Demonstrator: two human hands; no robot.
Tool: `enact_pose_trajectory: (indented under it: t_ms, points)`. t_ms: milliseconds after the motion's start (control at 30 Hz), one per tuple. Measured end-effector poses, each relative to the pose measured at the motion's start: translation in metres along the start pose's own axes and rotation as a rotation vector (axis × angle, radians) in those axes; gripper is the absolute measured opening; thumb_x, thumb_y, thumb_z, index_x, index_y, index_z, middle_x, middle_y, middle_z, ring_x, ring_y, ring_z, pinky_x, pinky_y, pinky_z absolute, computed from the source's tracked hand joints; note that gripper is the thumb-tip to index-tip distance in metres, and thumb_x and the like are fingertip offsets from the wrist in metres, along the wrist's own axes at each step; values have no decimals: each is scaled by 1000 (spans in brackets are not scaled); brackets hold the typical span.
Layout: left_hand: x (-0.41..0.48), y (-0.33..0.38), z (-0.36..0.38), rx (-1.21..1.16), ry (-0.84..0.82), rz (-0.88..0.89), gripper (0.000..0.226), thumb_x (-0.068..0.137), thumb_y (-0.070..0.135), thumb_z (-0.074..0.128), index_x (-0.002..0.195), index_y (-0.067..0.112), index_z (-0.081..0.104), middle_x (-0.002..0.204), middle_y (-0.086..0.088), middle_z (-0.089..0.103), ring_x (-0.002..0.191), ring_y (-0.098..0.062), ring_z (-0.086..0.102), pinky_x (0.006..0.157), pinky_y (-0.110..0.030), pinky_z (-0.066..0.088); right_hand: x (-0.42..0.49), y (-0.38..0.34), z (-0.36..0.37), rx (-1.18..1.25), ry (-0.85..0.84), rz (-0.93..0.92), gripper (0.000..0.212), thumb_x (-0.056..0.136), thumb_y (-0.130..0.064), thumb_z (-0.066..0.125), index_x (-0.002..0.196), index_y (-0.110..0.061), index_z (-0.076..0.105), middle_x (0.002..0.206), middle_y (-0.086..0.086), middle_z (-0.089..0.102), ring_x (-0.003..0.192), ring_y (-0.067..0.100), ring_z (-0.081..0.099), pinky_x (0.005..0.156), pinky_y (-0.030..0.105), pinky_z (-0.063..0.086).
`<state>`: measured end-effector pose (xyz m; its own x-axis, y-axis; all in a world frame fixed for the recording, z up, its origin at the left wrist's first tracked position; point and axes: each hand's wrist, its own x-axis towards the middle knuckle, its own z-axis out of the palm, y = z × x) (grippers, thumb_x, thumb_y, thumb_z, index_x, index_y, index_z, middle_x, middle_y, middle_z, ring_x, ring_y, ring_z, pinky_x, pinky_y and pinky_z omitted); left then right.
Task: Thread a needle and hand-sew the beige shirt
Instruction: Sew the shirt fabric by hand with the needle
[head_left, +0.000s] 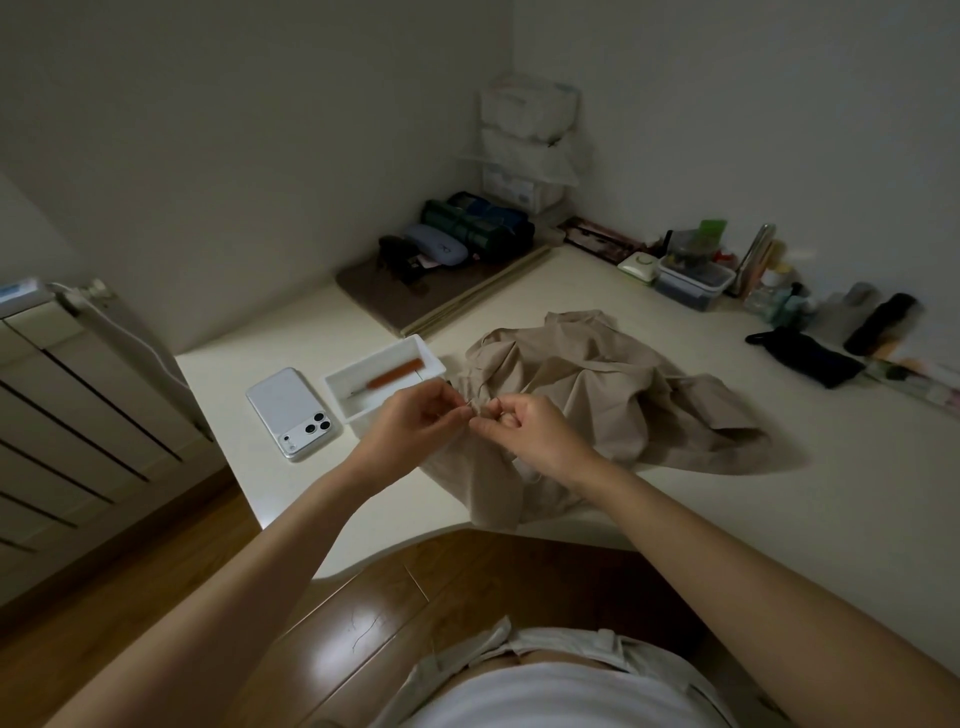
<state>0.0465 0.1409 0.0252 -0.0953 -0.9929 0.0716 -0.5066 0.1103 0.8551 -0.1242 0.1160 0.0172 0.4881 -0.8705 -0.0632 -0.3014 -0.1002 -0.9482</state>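
A cream table (779, 493) carries a crumpled beige shirt (623, 395) at its middle. From the shirt, a white tray (338, 382) and a face-down white phone (283, 402) lie at nine o'clock, a brown mat (379, 291) at eleven, and a black pouch (810, 358) at two.

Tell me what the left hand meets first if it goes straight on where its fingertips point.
Probably the right hand, whose fingertips face the left hand closely over the beige shirt; their depth apart is unclear.
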Motion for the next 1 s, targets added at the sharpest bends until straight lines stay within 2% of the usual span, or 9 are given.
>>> enact_pose_trajectory:
  t_ms: [133,300,400,467,633,700,800,900,1000]
  points:
    - [-1,2,1,28,8,-3,9,91,14,61,91,6,63,73,1,64,62,-4,56,58,-19,44,1,3,0,-19,13,-16,13,91,-25,61,79,-23,58,40,-15,41,42,0,35,59,23,39]
    - [-5,3,2,-42,-57,-62,25,86,28,65,108,20,57,69,-4,60,60,-7,51,54,-21,39,1,4,-1,-38,22,-32,7,92,-21,59,85,-18,60,47,-12,44,42,0,37,53,17,37]
    - [-6,5,3,-44,-61,-52,3,87,16,65,90,18,65,72,5,61,61,4,55,58,-12,42,0,7,-2,-24,19,-28,9,92,-21,59,87,-14,61,43,-15,44,43,-1,38,53,15,37]
    - [-7,6,4,-113,-28,-78,6,89,10,62,85,12,66,74,3,63,62,6,56,60,-10,43,-1,8,-3,-20,8,-11,15,92,-24,59,91,-9,62,48,-13,46,46,0,40,55,17,38]
    - [-9,3,3,-221,22,-165,15,92,19,59,91,6,67,83,-14,64,76,-16,57,69,-28,44,-3,3,-5,-151,46,89,30,101,-39,34,108,-16,53,89,2,61,78,13,58,66,23,43]
    - [-11,6,2,-262,36,-180,15,94,18,57,90,7,66,83,-12,64,77,-18,57,70,-29,44,-3,3,-7,-184,109,80,27,104,-32,28,107,-18,51,81,3,56,66,11,51,58,21,37]
    - [-13,12,1,-326,45,-200,14,94,18,55,87,10,64,80,-6,64,74,-14,58,68,-29,46,-3,3,-8,-151,161,1,19,103,-20,35,101,-16,54,72,-7,52,51,0,42,48,11,33]
    - [-14,18,1,-370,45,-217,15,94,20,53,85,12,63,76,1,65,67,-8,60,65,-29,49,-4,3,-6,-142,180,-82,15,99,-17,47,103,-11,61,83,-10,58,67,-2,52,58,6,41]
    - [-15,21,1,-399,55,-220,15,93,20,53,84,13,61,70,7,65,64,-5,60,61,-27,49,-3,5,-5,-126,178,-105,9,96,-17,54,97,-16,63,83,-7,61,75,3,57,67,12,48]
